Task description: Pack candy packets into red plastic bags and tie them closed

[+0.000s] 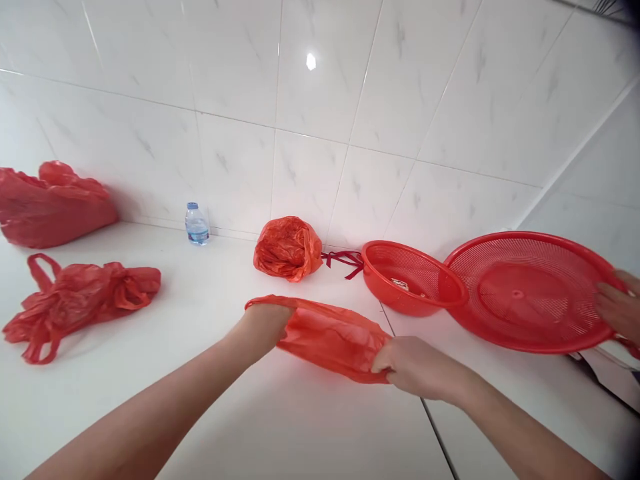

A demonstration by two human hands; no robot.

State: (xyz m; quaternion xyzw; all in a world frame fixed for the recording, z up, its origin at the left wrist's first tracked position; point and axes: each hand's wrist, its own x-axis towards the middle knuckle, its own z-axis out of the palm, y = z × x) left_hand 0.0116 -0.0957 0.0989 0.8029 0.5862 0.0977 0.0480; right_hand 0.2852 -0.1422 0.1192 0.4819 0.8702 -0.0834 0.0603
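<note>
A red plastic bag (333, 337) is stretched sideways between my hands above the white counter, its mouth spread wide. My left hand (273, 323) reaches into the bag's left end, with the rim lying over it; its fingers are mostly hidden. At the other end, my right hand (413, 363) is closed on the bag's edge, pinching the film between thumb and fingers. Just behind the bag sits a bunched red plastic bag (289, 250) with its crumpled opening facing me.
Right of the bags stand a red plastic basket (413, 303) with small pale bits inside and a wide red colander (523, 293), touched by another person's hand (620, 307). On the left are a crumpled bag (90, 300), a filled red bag (55, 210) and a water bottle (197, 225).
</note>
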